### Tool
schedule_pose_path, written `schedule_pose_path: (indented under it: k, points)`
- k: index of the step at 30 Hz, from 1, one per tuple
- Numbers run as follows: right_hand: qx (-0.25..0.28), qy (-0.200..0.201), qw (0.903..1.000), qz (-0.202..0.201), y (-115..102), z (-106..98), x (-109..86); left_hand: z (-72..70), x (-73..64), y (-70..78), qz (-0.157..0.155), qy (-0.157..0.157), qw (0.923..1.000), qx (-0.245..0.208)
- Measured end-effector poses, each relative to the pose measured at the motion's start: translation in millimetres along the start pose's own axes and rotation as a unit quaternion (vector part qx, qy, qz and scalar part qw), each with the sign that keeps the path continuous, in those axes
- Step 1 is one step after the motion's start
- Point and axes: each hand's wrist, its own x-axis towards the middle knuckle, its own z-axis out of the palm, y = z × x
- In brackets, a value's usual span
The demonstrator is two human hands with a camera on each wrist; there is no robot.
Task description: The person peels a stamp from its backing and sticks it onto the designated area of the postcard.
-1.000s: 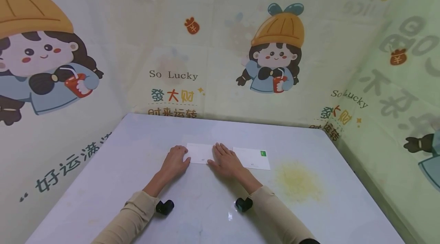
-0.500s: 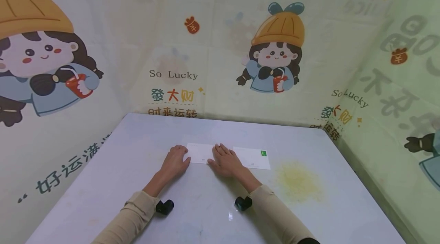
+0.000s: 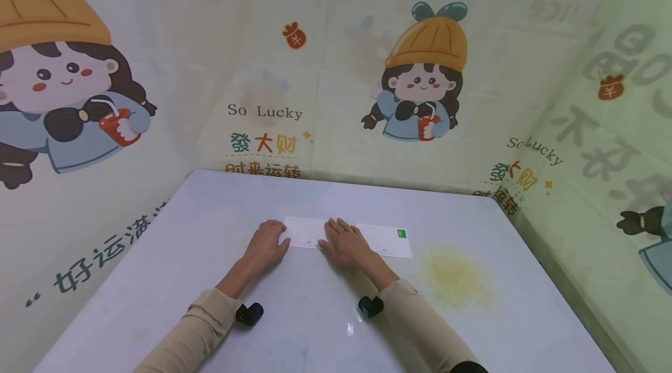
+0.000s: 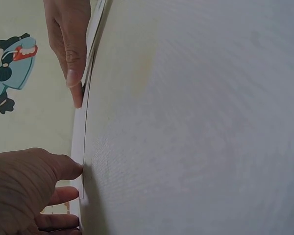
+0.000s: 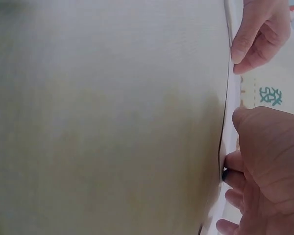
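Two white paper pieces like envelopes lie flat on the table in the head view. The left white envelope (image 3: 304, 233) bears small print. A green stamp (image 3: 401, 233) marks the upper right of the right white envelope (image 3: 380, 240). My left hand (image 3: 266, 243) rests at the left envelope's left end, thumb and fingertips at its edge. Across the middle, my right hand (image 3: 343, 244) lies with fairly straight fingers, covering where the pieces meet; whether they overlap or join is hidden. Both wrist views show the left hand (image 4: 29, 191) and right hand (image 5: 269, 166) low over the paper's edge.
The white table (image 3: 294, 326) carries a yellowish stain (image 3: 457, 276) right of the envelopes. A cartoon-printed cloth (image 3: 325, 87) hangs behind the table and along its sides. Black wrist devices (image 3: 249, 314) sit by both beige sleeves.
The head view has tilted very slightly. Both hands and the envelopes keep their places on the table.
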Motion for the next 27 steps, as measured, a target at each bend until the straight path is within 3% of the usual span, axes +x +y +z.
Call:
schedule_pose_path:
  k: [17, 27]
  points:
    - [0.015, 0.012, 0.9996, -0.019, 7, 2, -4.7, 1.6, 1.8, -0.4, 0.002, 0.0, 1.0, 0.004]
    - [0.005, -0.003, 0.9999, -0.013, 12, 7, -2.3, 1.0, 1.1, 0.3, 0.0, -0.003, 1.0, 0.004]
